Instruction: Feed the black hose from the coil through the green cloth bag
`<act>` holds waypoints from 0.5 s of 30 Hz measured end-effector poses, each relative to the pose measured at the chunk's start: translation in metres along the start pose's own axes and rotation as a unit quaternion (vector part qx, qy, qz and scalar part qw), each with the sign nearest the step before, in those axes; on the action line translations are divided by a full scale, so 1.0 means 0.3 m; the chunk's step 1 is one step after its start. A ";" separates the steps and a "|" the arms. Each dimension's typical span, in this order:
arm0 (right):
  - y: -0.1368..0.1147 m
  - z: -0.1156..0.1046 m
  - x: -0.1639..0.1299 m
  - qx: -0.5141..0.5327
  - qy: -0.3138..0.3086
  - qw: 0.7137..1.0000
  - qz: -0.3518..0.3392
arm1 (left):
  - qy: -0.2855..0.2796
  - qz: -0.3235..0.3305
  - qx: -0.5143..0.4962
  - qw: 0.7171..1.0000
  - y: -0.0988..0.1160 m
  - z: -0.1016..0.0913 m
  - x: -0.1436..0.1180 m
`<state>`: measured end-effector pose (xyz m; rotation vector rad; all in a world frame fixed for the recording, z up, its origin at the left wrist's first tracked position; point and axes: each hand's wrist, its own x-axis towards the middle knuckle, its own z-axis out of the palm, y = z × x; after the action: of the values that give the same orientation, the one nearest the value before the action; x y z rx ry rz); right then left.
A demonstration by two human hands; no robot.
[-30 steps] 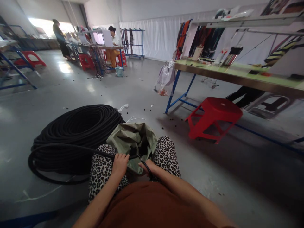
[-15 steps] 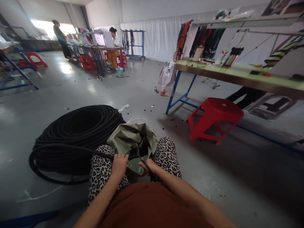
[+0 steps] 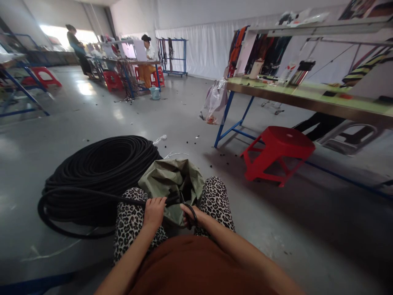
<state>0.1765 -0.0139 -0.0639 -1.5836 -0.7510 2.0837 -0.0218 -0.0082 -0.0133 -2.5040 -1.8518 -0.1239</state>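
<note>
My left hand [image 3: 154, 213] is closed around a thick black cord [image 3: 133, 200] above my left knee. The cord loops back to a large black coil [image 3: 104, 172] on the floor at the left. My right hand [image 3: 190, 216] is closed on black-handled scissors [image 3: 194, 214]; their blades are hard to make out. Between my knees stands an open-topped green sack [image 3: 159, 174], its mouth below both hands. A short end of the cord sticks out past my left fingers over the sack, apart from the right hand.
A red stool [image 3: 278, 151] stands at the right before a green-topped table [image 3: 276, 88], where a person in a striped sleeve [image 3: 365, 69] works. A plastic bag [image 3: 215, 100] hangs at its corner. Small black bits dot the floor. Two people are at a far table.
My right hand has turned a little and drawn the scissors back from the cord's end; the blades that showed there are no longer plain. My left hand has hardly moved.
</note>
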 end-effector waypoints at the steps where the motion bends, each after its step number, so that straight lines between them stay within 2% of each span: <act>1: 0.000 0.001 -0.001 -0.003 0.000 1.000 -0.004 | 0.001 -0.001 -0.005 1.000 0.002 -0.004 0.001; 4: 0.000 0.004 -0.002 -0.024 0.023 0.999 -0.006 | 0.003 0.000 -0.011 1.000 0.009 -0.014 0.004; 10: 0.008 -0.004 0.000 0.007 0.027 0.997 -0.073 | 0.003 0.004 0.014 1.000 0.007 -0.031 0.024; 15: 0.012 -0.011 -0.006 0.021 0.030 0.996 -0.078 | -0.050 0.022 0.047 0.997 -0.018 -0.088 0.057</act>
<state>0.1803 -0.0171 -0.0654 -1.5066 -0.7777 1.9213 -0.0232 0.0079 0.0144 -2.5281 -1.7907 0.0899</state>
